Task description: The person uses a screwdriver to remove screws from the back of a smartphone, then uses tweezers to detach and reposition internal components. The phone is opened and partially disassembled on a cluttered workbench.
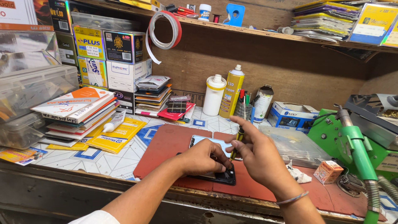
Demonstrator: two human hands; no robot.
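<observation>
- While your left hand (pixel 206 159) lies curled on the dark phone (pixel 222 176), pressing it flat to the red work mat (pixel 166 145), your right hand (pixel 257 155) pinches a yellow-handled screwdriver (pixel 236 145) between thumb and fingers, tip pointing down at the phone's upper part.
- That phone sits near the front edge of the mat, partly hidden under your left fingers; a second, pale phone panel (pixel 207 143) lies just behind it, touching or nearly so.
- Judging by the upright tool, you seem to be working a small screw on the phone body; whether the tip is already seated I cannot tell, since your fingers cover the spot.
- Next, I would say, the move calls for a steady vertical hold and firm downward pressure from the left hand so the phone does not skate.
- Watch the crumpled white tissue (pixel 299 174) and small orange box (pixel 328 171) to your right: a loose screw could roll there.
</observation>
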